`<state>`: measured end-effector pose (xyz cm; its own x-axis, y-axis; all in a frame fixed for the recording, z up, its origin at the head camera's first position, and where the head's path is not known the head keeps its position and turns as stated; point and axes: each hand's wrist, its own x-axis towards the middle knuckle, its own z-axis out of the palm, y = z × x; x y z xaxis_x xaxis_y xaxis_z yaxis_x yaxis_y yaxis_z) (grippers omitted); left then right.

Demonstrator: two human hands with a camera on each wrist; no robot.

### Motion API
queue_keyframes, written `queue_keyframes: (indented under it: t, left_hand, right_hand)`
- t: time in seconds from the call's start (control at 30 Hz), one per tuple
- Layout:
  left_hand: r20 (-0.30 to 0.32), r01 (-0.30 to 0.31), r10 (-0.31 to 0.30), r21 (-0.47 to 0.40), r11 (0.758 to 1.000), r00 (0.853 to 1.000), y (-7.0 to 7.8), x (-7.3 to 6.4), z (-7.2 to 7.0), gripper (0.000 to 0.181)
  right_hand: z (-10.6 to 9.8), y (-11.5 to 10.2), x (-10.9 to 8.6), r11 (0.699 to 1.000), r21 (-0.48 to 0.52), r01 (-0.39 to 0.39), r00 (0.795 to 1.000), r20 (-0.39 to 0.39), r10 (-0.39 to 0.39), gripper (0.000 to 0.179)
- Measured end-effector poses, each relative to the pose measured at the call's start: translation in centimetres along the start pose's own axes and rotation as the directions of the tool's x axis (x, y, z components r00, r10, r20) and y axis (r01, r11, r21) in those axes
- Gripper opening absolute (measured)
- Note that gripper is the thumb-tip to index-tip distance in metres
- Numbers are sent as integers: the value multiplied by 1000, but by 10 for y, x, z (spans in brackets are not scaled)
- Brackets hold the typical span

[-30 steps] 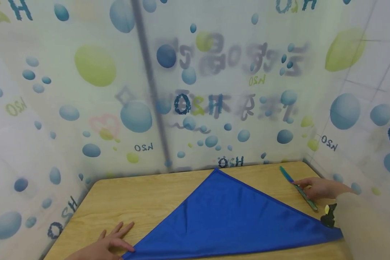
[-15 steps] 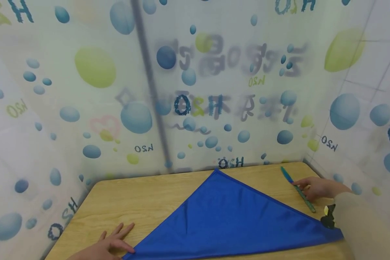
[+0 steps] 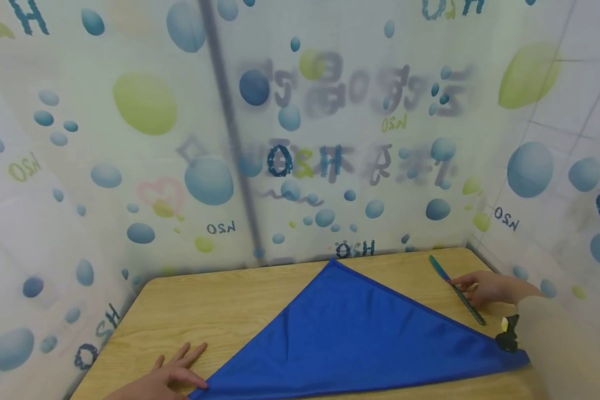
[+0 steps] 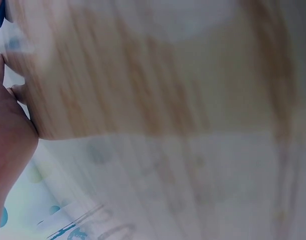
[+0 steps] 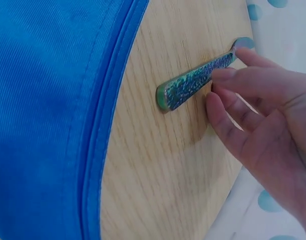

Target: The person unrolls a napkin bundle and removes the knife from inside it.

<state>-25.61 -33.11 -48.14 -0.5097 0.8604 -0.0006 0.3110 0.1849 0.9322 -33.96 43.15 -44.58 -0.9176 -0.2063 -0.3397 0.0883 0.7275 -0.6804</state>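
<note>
A blue cloth napkin (image 3: 350, 339) lies flat, folded into a large triangle with its point toward the back. My left hand (image 3: 155, 380) pinches its left corner between index finger and thumb, the other fingers spread above the tabletop. Past the napkin's right slope, my right hand (image 3: 485, 289) holds a shiny green-blue table knife (image 3: 467, 308) between thumb and fingers. In the right wrist view the knife's patterned handle (image 5: 185, 85) points toward the napkin, and the thumb (image 5: 225, 75) overlaps it. The left wrist view shows only part of the left hand (image 4: 10, 135) at its left edge.
The light wooden table (image 3: 215, 305) ends at a patterned curtain (image 3: 300, 222) with blue and green dots behind and at both sides. A small black-and-yellow item (image 3: 507, 333) at the right sleeve (image 3: 555, 344) overlaps the napkin's right corner in the head view.
The knife has turned slightly in my right hand, its handle now looking narrower and darker. The left hand and the napkin stay where they were.
</note>
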Motion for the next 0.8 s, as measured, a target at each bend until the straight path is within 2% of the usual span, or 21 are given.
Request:
queue_keyframes:
  t: [0.07, 0.13, 0.17, 0.23, 0.3, 0.33, 0.4, 0.63, 0.73, 0.8]
  left_hand:
    - [5, 4, -4, -11, 1000, 1000, -1, -1, -1, 40]
    - [22, 77, -76, -87, 993, 997, 1, -1, -4, 39]
    - [25, 126, -123, -140, 982, 992, 2, 0, -5, 38]
    - [14, 209, -209, -133, 969, 978, 5, 2, -6, 36]
    - [4, 267, -269, -131, 955, 963, 5, 7, -9, 34]
    - [-13, 280, -283, -102, 955, 959, 5, 8, -10, 32]
    - [-34, 285, -286, -31, 958, 958, 6, 12, -13, 30]
    - [-46, 285, -284, 38, 958, 958, 10, 18, -22, 28]
    - [-73, 267, -259, 151, 952, 963, 13, 23, -25, 25]
    - [-93, 251, -235, 245, 937, 968, 16, 28, -27, 23]
  right_hand:
    - [-1, 2, -1, 999, 26, 20, 1000, 14, -21, 67]
    - [-3, 3, -2, 997, 48, 57, 998, 36, -59, 65]
    - [-4, 4, -3, 995, 61, 79, 995, 49, -82, 64]
    - [-5, 4, -4, 992, 84, 98, 993, 60, -103, 63]
    - [-7, 5, -5, 990, 75, 118, 991, 62, -123, 63]
    - [-7, 5, -5, 990, 74, 123, 990, 64, -127, 64]
    - [-8, 3, -5, 989, 54, 135, 988, 70, -139, 65]
    - [-10, -8, -6, 979, 22, 204, 974, 102, -205, 66]
    - [-8, -14, -9, 971, 54, 233, 964, 123, -237, 67]
    - [-6, -18, -11, 965, 47, 260, 955, 133, -264, 66]
